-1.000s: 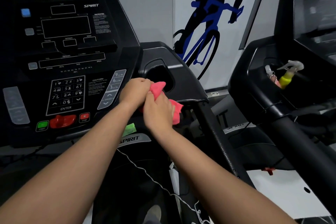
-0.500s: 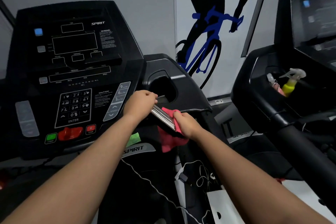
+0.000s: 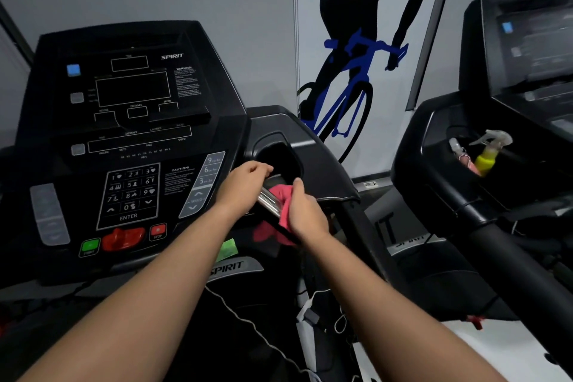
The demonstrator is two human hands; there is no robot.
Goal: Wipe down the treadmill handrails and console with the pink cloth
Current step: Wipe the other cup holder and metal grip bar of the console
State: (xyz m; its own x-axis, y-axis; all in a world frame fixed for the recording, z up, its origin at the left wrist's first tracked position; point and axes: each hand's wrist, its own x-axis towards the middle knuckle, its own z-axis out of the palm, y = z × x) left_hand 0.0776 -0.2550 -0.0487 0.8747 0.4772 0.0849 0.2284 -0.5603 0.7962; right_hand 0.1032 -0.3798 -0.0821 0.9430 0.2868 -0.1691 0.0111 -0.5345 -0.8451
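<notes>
Pink cloth [image 3: 283, 195] is sitting bunched round the silver handrail bar [image 3: 269, 202], just right of the console [image 3: 130, 133], with a loose tail dangling below the bar. The right hand [image 3: 305, 211] is gripping it, fingers curling round cloth and bar together. The left hand [image 3: 245, 186] is holding the upper end of the same bar bare, fingers wrapping it close under the cup pocket [image 3: 279, 161].

Several things are looking risky from here, as I judge it. The left hand is covering the top of the bar, so that stretch is likely going unwiped unless the hand is lifting off. The cloth is wadded rather than spread, so it may be skimming one side of the bar only. The dangling tail is hanging near the loose cord [image 3: 248, 322] below and could be catching on it during a downward stroke. The speed keys [image 3: 201, 189] are lying right beside the left wrist, and the stop button [image 3: 158, 231] and red safety key [image 3: 122, 239] are waiting on the console, so a careless pass there could be pressing something.
</notes>
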